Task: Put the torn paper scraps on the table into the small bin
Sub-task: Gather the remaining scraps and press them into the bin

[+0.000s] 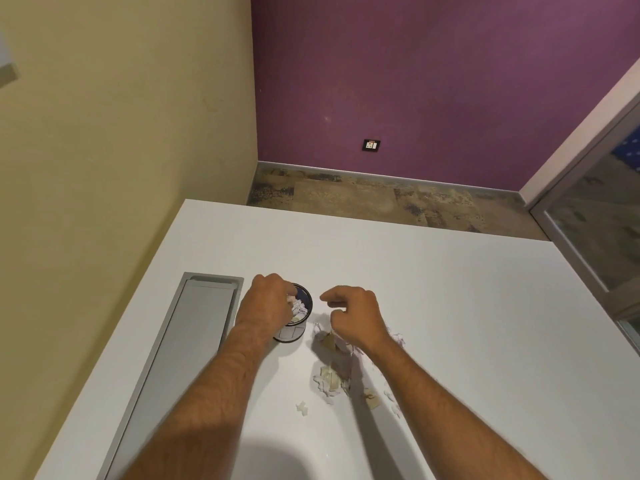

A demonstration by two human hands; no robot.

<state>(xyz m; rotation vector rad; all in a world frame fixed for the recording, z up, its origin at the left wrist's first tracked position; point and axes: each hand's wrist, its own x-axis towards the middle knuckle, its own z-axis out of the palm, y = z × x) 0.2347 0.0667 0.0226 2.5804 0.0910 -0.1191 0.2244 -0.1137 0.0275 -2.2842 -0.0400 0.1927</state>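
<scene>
Head view: I see my left hand point(268, 303) over the bin point(297, 318), fingers curled around crumpled scraps at its rim. The bin stands upright on the white tabletop point(450, 306), beside a grey recessed panel point(194, 334), and paper shows inside it. My right hand point(356, 315) hovers just right of the bin, fingers loosely curled; I cannot tell whether it grips anything. More scraps point(332, 381) lie on the tabletop below the right hand, partly under the wrist, some white, some tan.
</scene>
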